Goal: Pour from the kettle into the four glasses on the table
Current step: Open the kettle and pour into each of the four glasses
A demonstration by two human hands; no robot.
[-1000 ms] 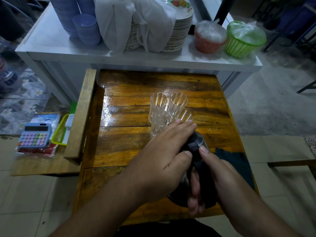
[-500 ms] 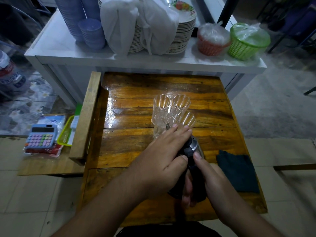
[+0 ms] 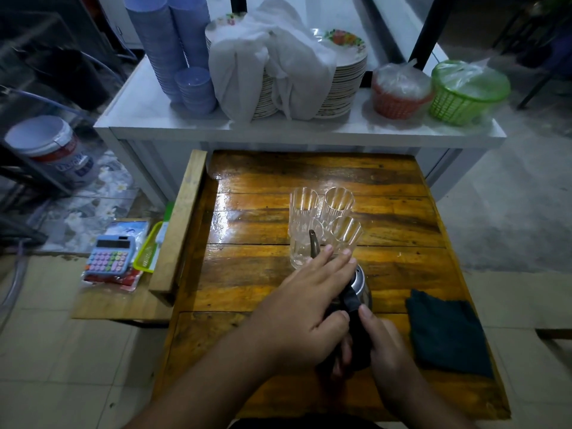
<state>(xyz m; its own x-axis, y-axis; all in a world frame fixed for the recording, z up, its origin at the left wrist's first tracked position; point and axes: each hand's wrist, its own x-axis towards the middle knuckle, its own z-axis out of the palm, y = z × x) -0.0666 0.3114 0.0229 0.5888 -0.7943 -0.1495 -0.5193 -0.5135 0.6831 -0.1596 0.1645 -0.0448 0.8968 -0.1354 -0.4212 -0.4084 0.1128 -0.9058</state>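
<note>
Kettle spout toward glasses

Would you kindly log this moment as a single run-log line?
phase: pouring | right hand: grips kettle handle | left hand: on kettle top | spout: over near-left glass | glasses: four, clustered

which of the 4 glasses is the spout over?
The near-left clear ribbed glass: the metal kettle's dark spout overlaps it alone; the other three stand right or behind.

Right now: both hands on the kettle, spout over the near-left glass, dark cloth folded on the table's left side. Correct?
Not quite. The head view shows the dark cloth on the table's right side. Both hands, left hand and right hand, are on the kettle; spout over the near-left glass.
</note>
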